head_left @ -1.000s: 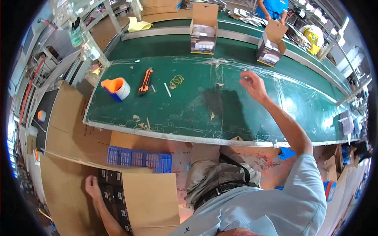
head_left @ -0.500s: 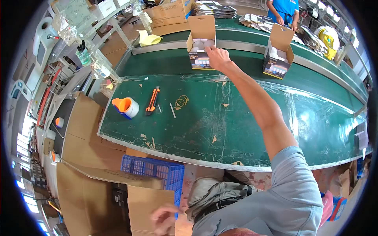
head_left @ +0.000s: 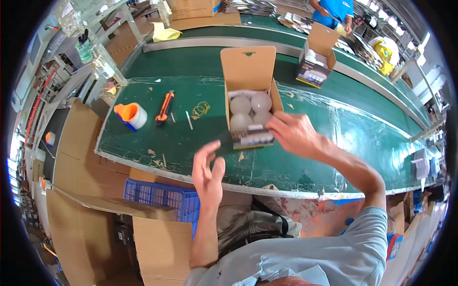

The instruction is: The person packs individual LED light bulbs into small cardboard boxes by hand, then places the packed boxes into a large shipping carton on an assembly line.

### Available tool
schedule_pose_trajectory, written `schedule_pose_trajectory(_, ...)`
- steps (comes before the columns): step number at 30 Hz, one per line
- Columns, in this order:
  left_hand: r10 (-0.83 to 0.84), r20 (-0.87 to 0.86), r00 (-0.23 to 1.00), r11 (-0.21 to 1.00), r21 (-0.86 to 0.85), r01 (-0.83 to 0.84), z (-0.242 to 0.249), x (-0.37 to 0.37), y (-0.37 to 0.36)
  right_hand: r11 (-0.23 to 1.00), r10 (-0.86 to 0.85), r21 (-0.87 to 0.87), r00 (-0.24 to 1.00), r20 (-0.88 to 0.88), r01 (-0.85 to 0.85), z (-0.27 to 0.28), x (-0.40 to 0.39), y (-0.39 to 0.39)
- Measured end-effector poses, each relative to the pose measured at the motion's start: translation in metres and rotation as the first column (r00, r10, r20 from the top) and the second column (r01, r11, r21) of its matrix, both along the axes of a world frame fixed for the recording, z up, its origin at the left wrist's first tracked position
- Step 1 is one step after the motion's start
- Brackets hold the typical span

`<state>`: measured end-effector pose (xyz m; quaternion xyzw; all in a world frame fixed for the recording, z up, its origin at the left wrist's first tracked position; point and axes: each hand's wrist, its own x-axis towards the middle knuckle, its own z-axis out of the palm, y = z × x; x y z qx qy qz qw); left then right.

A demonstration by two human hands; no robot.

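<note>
An open carton (head_left: 248, 69) with its lid raised sits on the green table, with several white round bulbs (head_left: 261, 102) inside. My right hand (head_left: 296, 136) pinches the right front edge of this carton. Left of the carton and nearer to me, my left hand (head_left: 208, 174) is raised over the table edge, fingers apart, holding nothing. Farther left lie a yellow rubber band (head_left: 201, 110), an orange and black cutter (head_left: 165, 107) and a tape roll in an orange and blue holder (head_left: 131, 116).
A second open carton of bulbs (head_left: 312, 71) stands on the belt at the back right. Beyond it a co-worker in blue (head_left: 332, 12) stands by stacked flat cartons. Below the table's left part are a blue crate (head_left: 164, 198) and a large cardboard box (head_left: 162, 248).
My right hand has brought the carton from the back belt nearer to me. My left hand has risen from below the table toward it. The view has shifted.
</note>
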<state>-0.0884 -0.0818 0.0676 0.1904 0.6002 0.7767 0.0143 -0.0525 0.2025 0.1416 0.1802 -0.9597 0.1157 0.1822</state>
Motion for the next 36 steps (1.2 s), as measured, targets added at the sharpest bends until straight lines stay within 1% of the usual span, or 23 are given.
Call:
schedule_pose_trajectory(4,-0.119,0.002,0.993,0.993,-0.005,0.119,0.001,-0.008,0.037,1.0,0.008,0.011,1.0,0.001,-0.008,0.004,0.066,-0.007)
schedule_pose_trajectory(6,-0.143,-0.009,0.99,0.988,0.061,0.144,0.002,-0.009,0.048,0.96,0.121,-0.226,0.975,-0.186,-0.163,0.024,0.081,-0.01)
schedule_pose_trajectory(7,-0.135,-0.072,0.988,0.99,0.028,0.137,-0.004,-0.016,0.05,0.947,0.019,-0.312,0.987,-0.159,-0.068,0.021,0.092,0.003)
schedule_pose_trajectory(8,-0.133,-0.069,0.989,0.991,0.026,0.135,-0.002,-0.017,0.051,0.947,0.021,-0.315,0.987,-0.157,-0.07,0.018,0.092,0.009)
schedule_pose_trajectory(9,-0.091,0.029,0.995,0.996,-0.018,0.091,0.002,-0.019,0.052,0.792,-0.149,-0.597,0.989,0.012,0.127,0.017,0.084,0.018)
schedule_pose_trajectory(10,-0.043,0.123,0.991,0.996,-0.068,0.052,0.005,-0.021,0.052,0.53,-0.253,-0.783,0.941,0.223,0.328,0.014,0.074,0.027)
schedule_pose_trajectory(11,-0.113,0.129,0.985,0.993,-0.013,0.115,-0.007,-0.033,0.052,0.454,-0.198,-0.843,0.955,0.222,0.29,-0.001,0.056,0.036)
schedule_pose_trajectory(12,-0.113,0.124,0.986,0.993,-0.021,0.117,-0.003,-0.034,0.058,0.371,-0.145,-0.894,0.966,0.212,0.252,-0.021,0.037,0.041)
schedule_pose_trajectory(13,-0.206,0.167,0.964,0.976,0.11,0.19,0.0,-0.032,0.068,0.367,-0.145,-0.897,0.968,0.207,0.247,-0.039,0.021,0.041)
schedule_pose_trajectory(14,-0.3,0.2,0.933,0.937,0.245,0.249,0.002,-0.03,0.077,0.226,-0.031,-0.928,0.954,0.298,0.297,-0.056,0.006,0.038)
schedule_pose_trajectory(15,-0.364,0.23,0.902,0.912,0.282,0.296,0.004,-0.03,0.083,0.088,0.097,-0.928,0.924,0.369,0.362,-0.06,-0.004,0.029)
schedule_pose_trajectory(16,-0.359,0.234,0.904,0.915,0.279,0.291,0.006,-0.029,0.088,0.086,0.104,-0.928,0.923,0.371,0.364,-0.062,-0.008,0.02)
schedule_pose_trajectory(18,-0.28,0.166,0.946,0.96,0.041,0.277,0.009,-0.029,0.095,-0.037,0.23,-0.915,0.895,0.383,0.401,-0.054,-0.009,0.0)
schedule_pose_trajectory(20,-0.301,0.167,0.939,0.953,0.017,0.303,0.015,-0.031,0.093,-0.042,0.239,-0.906,0.885,0.4,0.421,-0.055,-0.011,0.003)
schedule_pose_trajectory(22,-0.337,0.18,0.924,0.941,0.029,0.337,0.018,-0.036,0.095,0.103,0.124,-0.9,0.892,0.435,0.425,-0.052,-0.01,0.004)
schedule_pose_trajectory(24,-0.327,0.193,0.925,0.944,0.032,0.327,0.02,-0.042,0.098,0.115,0.121,-0.895,0.888,0.444,0.432,-0.048,-0.013,0.008)
schedule_pose_trajectory(28,-0.258,0.142,0.956,0.966,0.019,0.258,0.018,-0.044,0.099,0.203,0.134,-0.904,0.903,0.407,0.377,-0.049,-0.013,0.014)
schedule_pose_trajectory(30,-0.262,0.092,0.961,0.965,-0.004,0.263,0.015,-0.049,0.097,0.279,0.1,-0.921,0.945,0.31,0.273,-0.051,-0.012,0.017)
schedule_pose_trajectory(31,-0.244,0.114,0.963,0.97,0.025,0.243,0.011,-0.05,0.097,0.35,0.086,-0.911,0.961,0.262,0.217,-0.05,-0.01,0.018)
schedule_pose_trajectory(32,-0.242,0.113,0.964,0.97,0.022,0.241,0.005,-0.054,0.095,0.348,0.089,-0.912,0.961,0.26,0.215,-0.053,-0.009,0.023)
schedule_pose_trajectory(34,-0.231,-0.081,0.97,0.973,-0.037,0.229,-0.005,-0.062,0.09,0.42,0.162,-0.908,0.983,0.083,0.007,-0.061,-0.01,0.034)
schedule_pose_trajectory(35,-0.228,-0.012,0.974,0.971,-0.073,0.226,0.003,-0.059,0.089,0.365,0.129,-0.921,0.972,0.195,0.136,-0.058,-0.007,0.034)
schedule_pose_trajectory(36,-0.217,-0.072,0.974,0.973,-0.102,0.209,0.0,-0.061,0.088,0.44,0.134,-0.892,0.974,0.181,0.105,-0.053,-0.001,0.039)
